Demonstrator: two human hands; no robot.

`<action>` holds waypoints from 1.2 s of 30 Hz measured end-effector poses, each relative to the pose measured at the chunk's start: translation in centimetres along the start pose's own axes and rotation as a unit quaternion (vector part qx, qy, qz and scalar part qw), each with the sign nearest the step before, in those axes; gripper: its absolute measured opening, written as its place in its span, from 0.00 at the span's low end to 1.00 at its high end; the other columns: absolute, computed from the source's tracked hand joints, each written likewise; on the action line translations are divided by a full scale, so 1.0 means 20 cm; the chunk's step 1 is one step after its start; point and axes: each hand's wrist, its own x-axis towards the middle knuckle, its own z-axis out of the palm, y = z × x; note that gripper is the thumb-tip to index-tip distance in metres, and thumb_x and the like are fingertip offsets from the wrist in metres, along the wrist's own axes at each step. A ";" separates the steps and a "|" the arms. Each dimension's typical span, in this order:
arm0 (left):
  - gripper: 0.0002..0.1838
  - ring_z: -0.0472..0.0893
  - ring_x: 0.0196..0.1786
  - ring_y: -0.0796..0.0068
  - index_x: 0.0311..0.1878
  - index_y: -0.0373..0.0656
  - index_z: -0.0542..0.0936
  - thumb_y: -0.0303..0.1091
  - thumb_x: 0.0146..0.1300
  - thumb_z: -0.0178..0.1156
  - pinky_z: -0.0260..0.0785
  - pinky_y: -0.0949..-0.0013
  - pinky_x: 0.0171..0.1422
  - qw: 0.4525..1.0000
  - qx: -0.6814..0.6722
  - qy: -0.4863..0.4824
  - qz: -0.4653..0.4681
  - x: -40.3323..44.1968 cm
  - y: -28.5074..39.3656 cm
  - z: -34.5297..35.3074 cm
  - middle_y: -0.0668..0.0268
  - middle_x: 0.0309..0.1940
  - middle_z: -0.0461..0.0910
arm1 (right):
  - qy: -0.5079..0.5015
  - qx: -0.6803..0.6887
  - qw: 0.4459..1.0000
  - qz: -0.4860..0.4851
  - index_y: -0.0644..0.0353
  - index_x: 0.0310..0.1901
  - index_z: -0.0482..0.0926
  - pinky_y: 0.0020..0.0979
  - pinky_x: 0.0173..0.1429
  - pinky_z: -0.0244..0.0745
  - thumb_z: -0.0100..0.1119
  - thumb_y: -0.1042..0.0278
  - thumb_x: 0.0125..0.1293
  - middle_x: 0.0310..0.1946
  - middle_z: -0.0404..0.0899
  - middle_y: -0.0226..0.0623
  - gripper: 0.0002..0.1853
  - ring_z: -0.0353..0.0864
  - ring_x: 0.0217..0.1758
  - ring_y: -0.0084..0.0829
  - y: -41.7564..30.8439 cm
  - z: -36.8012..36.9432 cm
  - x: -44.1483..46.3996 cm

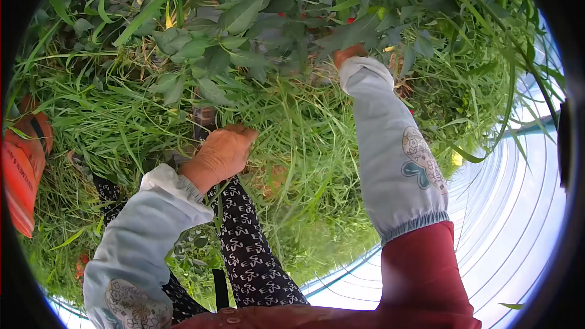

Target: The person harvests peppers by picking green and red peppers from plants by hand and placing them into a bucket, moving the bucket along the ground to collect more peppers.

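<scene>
My left hand (225, 149) is closed low over the long grass (292, 140), its fingertips together among the blades; what they hold, if anything, is too small to make out. My right hand (350, 53) reaches up under the broad leaves (244, 15) of the plants, and only its wrist and back edge show. Its fingers are hidden by foliage. Small red spots, which may be peppers (350, 20), show between the leaves close to it. Pale sleeve covers (396, 134) are on both forearms.
An orange-red bag or container (24, 164) with a dark strap lies in the grass at the far left. My patterned trouser legs (244, 237) are below. Curved, pale plastic sheeting (512, 207) stands at the right. Long blades arch across the upper right.
</scene>
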 end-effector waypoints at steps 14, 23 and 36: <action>0.15 0.78 0.39 0.54 0.45 0.40 0.74 0.25 0.50 0.54 0.71 0.58 0.43 0.999 -0.036 0.021 -0.024 -0.05 -0.09 0.15 0.54 0.36 0.77 | -0.125 -0.006 0.990 -0.063 0.52 0.44 0.77 0.39 0.48 0.73 0.48 0.58 0.59 0.42 0.79 0.38 0.14 0.79 0.45 0.39 0.07 -0.04 -0.20; 0.14 0.78 0.38 0.54 0.43 0.39 0.74 0.26 0.51 0.54 0.71 0.58 0.42 0.999 0.010 0.012 -0.029 -0.02 -0.05 0.05 0.54 0.34 0.77 | -0.143 0.053 0.985 -0.079 0.52 0.42 0.78 0.40 0.46 0.74 0.48 0.58 0.59 0.40 0.80 0.39 0.14 0.79 0.43 0.40 0.01 -0.11 -0.27; 0.13 0.78 0.37 0.52 0.44 0.41 0.75 0.26 0.53 0.53 0.72 0.57 0.42 0.991 -0.026 0.130 -0.019 0.13 0.11 -0.13 0.54 0.35 0.78 | -0.030 0.402 0.915 0.011 0.54 0.34 0.78 0.44 0.36 0.74 0.49 0.54 0.60 0.29 0.80 0.43 0.14 0.80 0.34 0.44 -0.24 -0.32 -1.00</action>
